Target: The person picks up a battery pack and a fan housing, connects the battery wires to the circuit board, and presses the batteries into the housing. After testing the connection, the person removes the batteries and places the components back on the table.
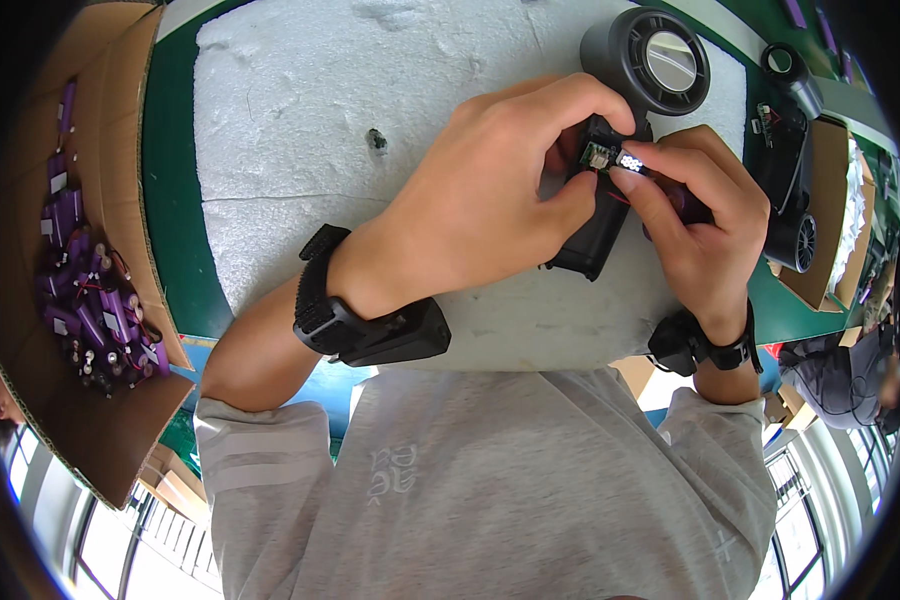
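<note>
A black handheld device with a round, fan-like head (660,62) lies on the white foam pad, its long black handle housing (592,240) opened up. Inside the housing a small green circuit board (597,156) shows. My left hand (485,190) grips the housing near the head, thumb and forefinger on either side of the board. Between thumb and forefinger, my right hand (705,200) pinches a small white piece (630,161), seemingly a connector, close beside the board. Red wire runs below it. Something purple, perhaps a battery pack (688,205), is partly hidden under my right hand.
A cardboard box (120,190) on the left holds many purple battery packs (100,300) with wires. Right of the white foam pad (300,120) lie similar black device parts (782,160) and a second cardboard box (820,215). The table (175,200) is green. A dark fragment (376,140) sits on the foam.
</note>
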### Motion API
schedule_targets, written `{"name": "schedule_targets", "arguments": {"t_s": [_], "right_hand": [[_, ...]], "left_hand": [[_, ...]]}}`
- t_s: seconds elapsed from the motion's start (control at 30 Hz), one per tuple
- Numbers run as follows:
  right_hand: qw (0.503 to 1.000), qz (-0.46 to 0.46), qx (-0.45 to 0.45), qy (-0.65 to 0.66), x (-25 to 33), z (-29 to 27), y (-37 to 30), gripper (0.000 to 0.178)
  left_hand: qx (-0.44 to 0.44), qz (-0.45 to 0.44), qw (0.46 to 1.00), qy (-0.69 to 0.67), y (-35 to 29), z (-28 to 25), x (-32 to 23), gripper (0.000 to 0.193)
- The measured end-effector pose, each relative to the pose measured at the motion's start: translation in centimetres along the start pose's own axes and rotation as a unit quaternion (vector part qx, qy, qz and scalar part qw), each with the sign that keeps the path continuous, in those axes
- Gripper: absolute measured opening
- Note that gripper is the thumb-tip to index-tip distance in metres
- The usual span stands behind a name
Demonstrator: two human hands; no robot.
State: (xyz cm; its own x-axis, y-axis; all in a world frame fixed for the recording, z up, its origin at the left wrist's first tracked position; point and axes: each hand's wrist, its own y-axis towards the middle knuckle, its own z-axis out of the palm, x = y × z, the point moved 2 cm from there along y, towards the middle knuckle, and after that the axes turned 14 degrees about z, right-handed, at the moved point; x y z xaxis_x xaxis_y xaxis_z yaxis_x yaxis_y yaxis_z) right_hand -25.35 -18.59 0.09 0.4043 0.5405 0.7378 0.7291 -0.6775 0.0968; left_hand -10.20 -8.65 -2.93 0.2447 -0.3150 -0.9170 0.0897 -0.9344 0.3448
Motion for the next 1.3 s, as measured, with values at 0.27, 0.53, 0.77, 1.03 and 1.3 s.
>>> {"name": "schedule_targets", "arguments": {"t_s": [0.27,0.53,0.77,1.03,1.3], "right_hand": [[0.999,-0.028,-0.023,-0.031,0.3,0.0,0.2,0.021],[0.998,-0.029,-0.05,-0.031,0.2,0.4,0.2,0.022],[0.997,0.045,-0.05,-0.038,0.4,0.5,0.1,0.021],[0.998,-0.015,-0.066,-0.017,0.3,0.8,0.1,0.02],[0.997,0.015,-0.073,0.008,0.1,1.1,0.0,0.02]], "left_hand": [[0.021,-0.051,0.998,-0.036,0.4,-0.4,0.0,0.039],[-0.007,-0.054,0.999,-0.006,0.5,0.2,0.0,0.038],[-0.086,-0.024,0.996,-0.009,0.5,0.7,0.3,0.028],[-0.033,-0.065,0.997,0.017,0.4,0.4,0.0,0.037],[-0.029,-0.076,0.997,0.017,0.3,0.3,0.0,0.037]]}}
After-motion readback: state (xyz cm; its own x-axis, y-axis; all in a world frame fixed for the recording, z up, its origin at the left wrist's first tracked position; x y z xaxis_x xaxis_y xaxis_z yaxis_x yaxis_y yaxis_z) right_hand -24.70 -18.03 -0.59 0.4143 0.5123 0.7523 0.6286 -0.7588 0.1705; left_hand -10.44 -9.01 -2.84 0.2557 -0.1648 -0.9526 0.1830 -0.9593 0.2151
